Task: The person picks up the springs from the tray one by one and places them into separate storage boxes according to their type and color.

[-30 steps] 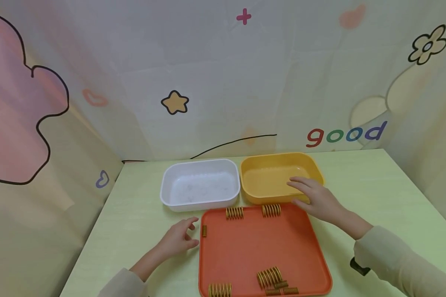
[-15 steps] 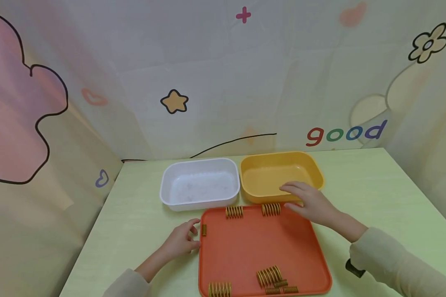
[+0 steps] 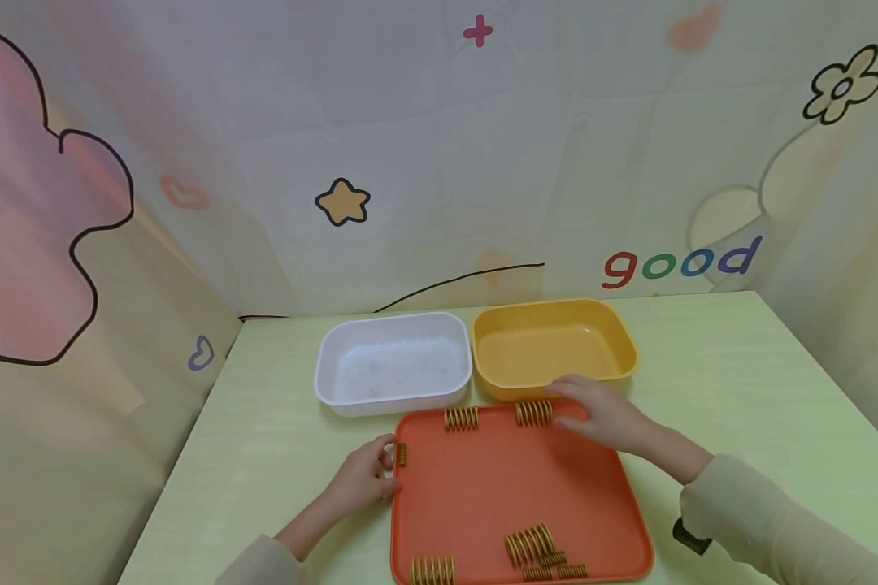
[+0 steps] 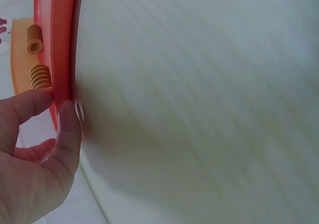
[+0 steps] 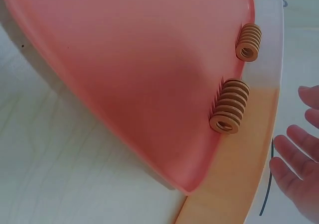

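My left hand (image 3: 360,479) is at the left edge of the red tray (image 3: 512,479), thumb and index finger apart at the rim. Just inside that rim, between their tips, stands a small coil spring (image 3: 402,454). In the left wrist view the fingers hide this spring. My right hand (image 3: 601,414), fingers loosely extended, hovers over the tray's far right corner. Beside its fingertips lies a large gold coil spring (image 3: 533,413); the right wrist view shows that spring (image 5: 230,106) apart from the hand. Another large spring (image 3: 461,419) lies farther left along the far rim.
Behind the tray stand a white bin (image 3: 395,404) and a yellow bin (image 3: 549,393), side by side. Near the tray's front edge lie a large spring (image 3: 433,570), another large spring (image 3: 529,544) and several small springs (image 3: 572,571). A printed curtain (image 3: 424,122) hangs behind the table.
My right hand has moved left and toward me, from over the yellow bin to beside the large spring. The left hand has edged right to the tray's rim.
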Available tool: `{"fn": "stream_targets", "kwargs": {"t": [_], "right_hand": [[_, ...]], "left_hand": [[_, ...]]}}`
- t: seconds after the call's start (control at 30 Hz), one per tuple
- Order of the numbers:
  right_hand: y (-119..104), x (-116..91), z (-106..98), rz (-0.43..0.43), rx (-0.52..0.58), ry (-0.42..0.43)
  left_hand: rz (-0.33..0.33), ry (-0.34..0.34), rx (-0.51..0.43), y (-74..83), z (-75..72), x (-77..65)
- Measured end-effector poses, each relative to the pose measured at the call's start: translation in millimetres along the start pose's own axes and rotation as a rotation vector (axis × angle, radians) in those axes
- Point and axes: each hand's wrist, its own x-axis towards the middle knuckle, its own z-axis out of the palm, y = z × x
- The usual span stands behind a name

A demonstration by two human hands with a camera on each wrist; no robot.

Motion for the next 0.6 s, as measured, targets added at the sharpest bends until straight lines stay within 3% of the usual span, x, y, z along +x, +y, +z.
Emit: {"fn": "stream_targets", "kwargs": {"t": [0.27,0.6], "right_hand": [[2.0,0.9,9.5,0.072,0.022,-0.082],[4.8,2.8,18.4,0.098,-0.008,-0.105]], "left_hand": [[-0.003,0.015,0.042,0.1,2.5,1.4],[-0.008,0.038,0.058,4.9,3.5,0.9]]}}
